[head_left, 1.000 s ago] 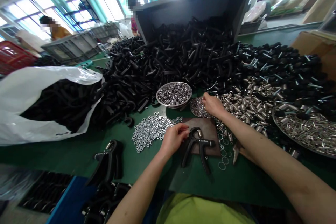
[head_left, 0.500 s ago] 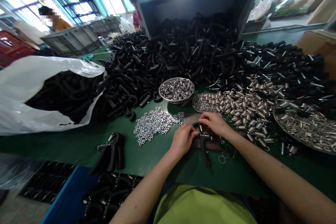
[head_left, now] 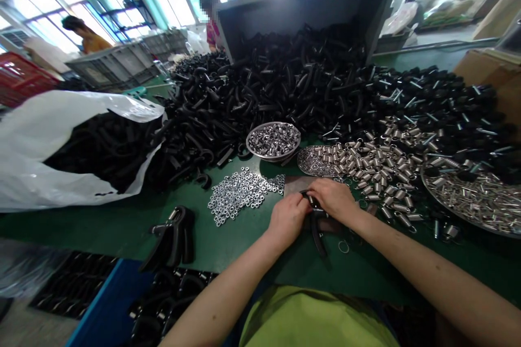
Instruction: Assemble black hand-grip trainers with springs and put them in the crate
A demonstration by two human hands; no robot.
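A black curved handle part (head_left: 316,234) with a small metal spring (head_left: 312,200) at its top lies over a brown plate (head_left: 293,185) on the green table. From the left, my left hand (head_left: 288,218) is closed on the upper part of it. My right hand (head_left: 332,199) is closed at its top right, over the spring's end, and covers much of the joint. Left of the plate is a heap of small nuts (head_left: 240,193). A loose ring (head_left: 343,246) lies to the right of the handle part.
Behind my hands stand a bowl of metal pieces (head_left: 273,140) and a pile of springs (head_left: 380,165). Assembled black grips (head_left: 175,236) lie at left, near a white bag (head_left: 24,173). Black parts spill from a grey crate (head_left: 301,2). Two people (head_left: 93,38) are beyond.
My right hand has moved down and closer to my left hand, now covering the right side of the handle part's joint. My left hand has shifted slightly right.
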